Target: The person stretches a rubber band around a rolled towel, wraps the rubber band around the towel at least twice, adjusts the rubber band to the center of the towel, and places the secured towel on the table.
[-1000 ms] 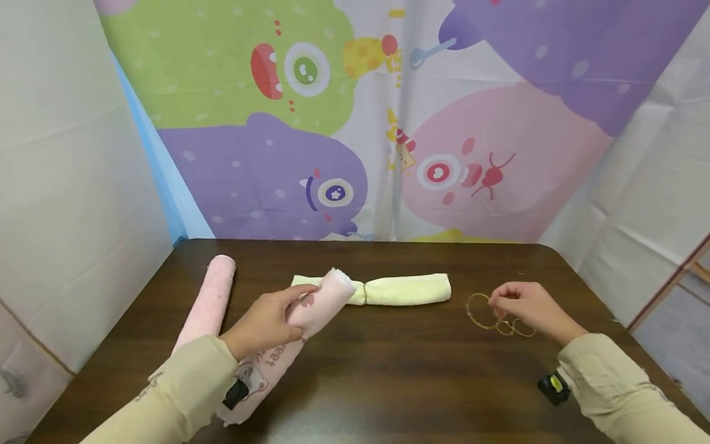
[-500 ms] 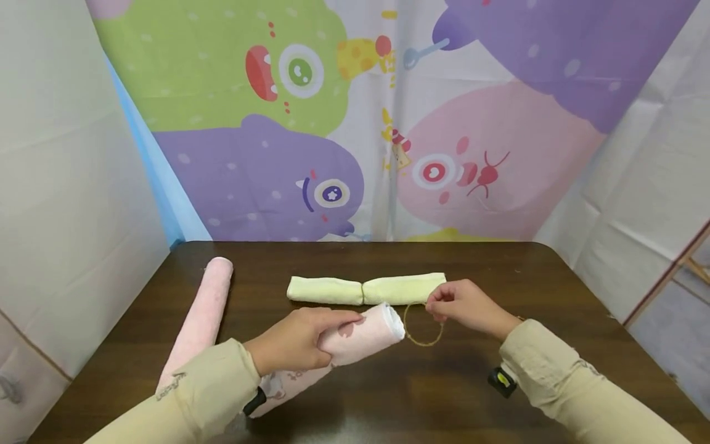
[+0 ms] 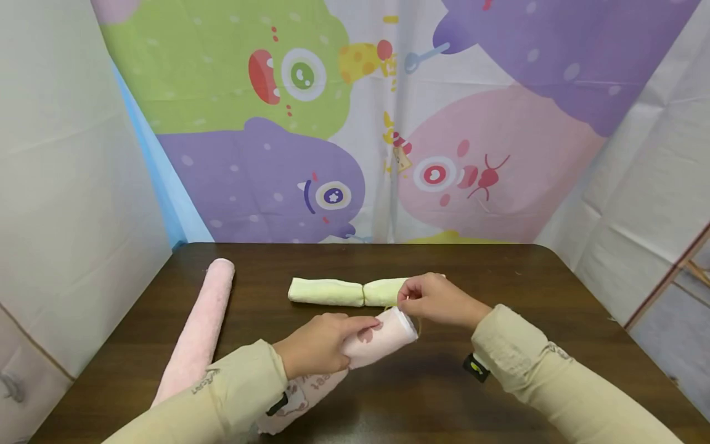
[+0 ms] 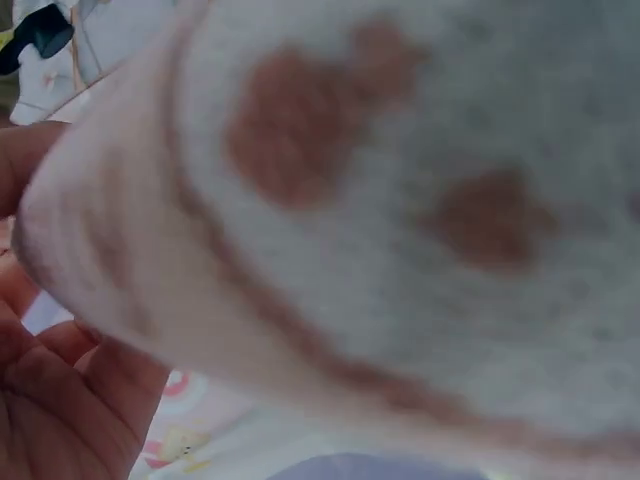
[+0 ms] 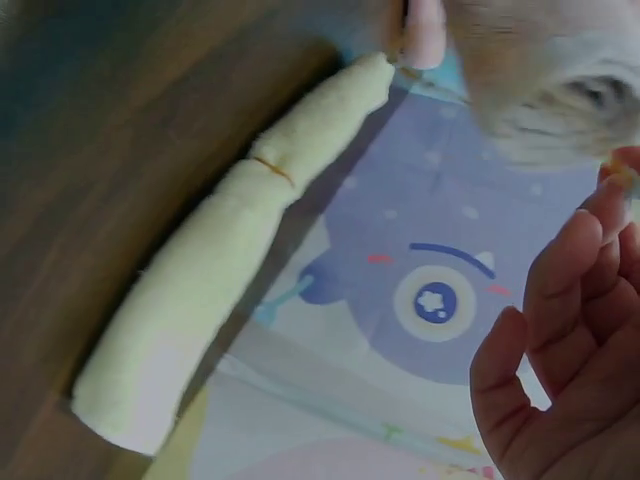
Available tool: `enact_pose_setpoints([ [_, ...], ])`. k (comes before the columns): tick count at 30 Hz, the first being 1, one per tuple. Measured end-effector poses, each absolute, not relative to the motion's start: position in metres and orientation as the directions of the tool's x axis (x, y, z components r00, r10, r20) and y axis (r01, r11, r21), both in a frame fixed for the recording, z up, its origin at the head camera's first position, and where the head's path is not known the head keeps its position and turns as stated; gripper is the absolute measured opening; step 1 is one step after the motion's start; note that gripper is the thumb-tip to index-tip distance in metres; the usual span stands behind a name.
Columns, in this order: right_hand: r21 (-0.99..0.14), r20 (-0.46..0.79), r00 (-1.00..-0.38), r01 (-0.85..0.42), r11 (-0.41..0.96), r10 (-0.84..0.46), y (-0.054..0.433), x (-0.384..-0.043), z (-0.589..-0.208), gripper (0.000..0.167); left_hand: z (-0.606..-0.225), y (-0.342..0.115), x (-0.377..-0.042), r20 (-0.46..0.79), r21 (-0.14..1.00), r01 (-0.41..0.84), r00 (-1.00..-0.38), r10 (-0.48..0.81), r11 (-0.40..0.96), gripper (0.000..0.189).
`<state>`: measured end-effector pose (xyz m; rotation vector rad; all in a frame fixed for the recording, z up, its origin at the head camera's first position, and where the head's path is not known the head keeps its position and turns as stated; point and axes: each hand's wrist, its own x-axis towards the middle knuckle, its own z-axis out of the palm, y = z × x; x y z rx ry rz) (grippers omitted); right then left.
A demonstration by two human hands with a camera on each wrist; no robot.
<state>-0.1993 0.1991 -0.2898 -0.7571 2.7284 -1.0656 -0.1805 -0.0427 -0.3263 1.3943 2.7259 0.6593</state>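
Note:
My left hand [image 3: 313,345] grips a rolled pink towel [image 3: 383,345] with a printed pattern, held tilted above the table, its open end up and to the right. In the left wrist view the towel's print [image 4: 300,130] fills most of the picture, blurred. At the rolled end, my right hand [image 3: 438,300] pinches a thin yellowish rubber band [image 3: 419,327]. Part of the band shows on either side of that end; how far it goes round is hidden. Behind lies a rolled pale-yellow towel [image 3: 327,291], with a band [image 5: 273,170] round its middle in the right wrist view.
Another rolled pink towel [image 3: 194,333] lies along the left side of the dark wooden table [image 3: 499,394], partly behind the left sleeve. A cartoon-printed cloth [image 3: 310,179] hangs behind the table's back edge. White sheets [image 3: 621,185] hang at both sides.
My right hand has come left with the rubber band, from the table's right side to the towel's end. My left hand has moved the pink towel right and tilted it flatter.

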Motion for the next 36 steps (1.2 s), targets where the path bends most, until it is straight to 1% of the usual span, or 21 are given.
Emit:
enact_pose_setpoints([
  [5,-0.632,0.068,-0.849,-0.443,0.636,-0.523,0.192,-0.198,-0.28,0.006,-0.331,-0.037,-0.182,0.182,0.418,0.728,-0.653,0.735,0.543,0.069],
  [8,-0.583,0.101,-0.843,-0.48,0.655,-0.528,0.188,-0.195,-0.278,0.006,-0.332,-0.036,-0.182,0.191,0.475,0.69,-0.687,0.701,0.546,0.071],
  [10,-0.556,0.172,-0.846,-0.507,0.659,-0.505,0.187,-0.193,-0.278,0.005,-0.331,-0.035,-0.183,0.184,0.545,0.635,-0.728,0.66,0.548,0.071],
  [12,-0.544,0.277,-0.833,-0.546,0.637,-0.478,0.188,-0.19,-0.281,0.004,-0.331,-0.035,-0.184,0.186,0.628,0.568,-0.774,0.605,0.532,0.071],
  [13,-0.54,0.333,-0.821,-0.569,0.62,-0.464,0.189,-0.189,-0.283,0.005,-0.331,-0.035,-0.185,0.188,0.672,0.531,-0.797,0.574,0.516,0.072],
  [15,-0.52,0.444,-0.775,-0.632,0.575,-0.45,0.19,-0.188,-0.288,0.008,-0.33,-0.036,-0.186,0.204,0.75,0.472,-0.831,0.517,0.463,0.072],
  [18,-0.493,0.547,-0.714,-0.697,0.521,-0.438,0.192,-0.189,-0.296,0.012,-0.328,-0.036,-0.187,0.235,0.816,0.432,-0.855,0.462,0.385,0.073],
  [20,-0.496,0.579,-0.697,-0.713,0.496,-0.423,0.193,-0.19,-0.301,0.014,-0.327,-0.035,-0.186,0.234,0.837,0.415,-0.86,0.454,0.356,0.071],
  [23,-0.548,0.582,-0.703,-0.71,0.443,-0.408,0.195,-0.189,-0.305,0.015,-0.325,-0.034,-0.184,0.18,0.854,0.369,-0.87,0.458,0.366,0.059],
  [25,-0.584,0.563,-0.712,-0.702,0.408,-0.419,0.194,-0.188,-0.307,0.015,-0.324,-0.033,-0.182,0.132,0.857,0.334,-0.878,0.46,0.391,0.056],
  [28,-0.605,0.524,-0.713,-0.697,0.386,-0.466,0.19,-0.186,-0.308,0.013,-0.323,-0.031,-0.182,0.098,0.845,0.317,-0.883,0.458,0.431,0.061],
  [31,-0.555,0.501,-0.689,-0.72,0.416,-0.524,0.185,-0.184,-0.307,0.013,-0.323,-0.031,-0.182,0.108,0.825,0.338,-0.881,0.462,0.452,0.07],
  [33,-0.527,0.493,-0.677,-0.732,0.432,-0.546,0.182,-0.183,-0.306,0.013,-0.324,-0.032,-0.182,0.115,0.811,0.353,-0.878,0.465,0.467,0.071],
  [34,-0.529,0.486,-0.68,-0.729,0.434,-0.549,0.182,-0.182,-0.306,0.014,-0.325,-0.032,-0.183,0.121,0.808,0.361,-0.875,0.469,0.465,0.071],
  [36,-0.58,0.461,-0.711,-0.694,0.427,-0.53,0.182,-0.181,-0.305,0.013,-0.327,-0.033,-0.182,0.137,0.816,0.375,-0.865,0.483,0.439,0.069],
])
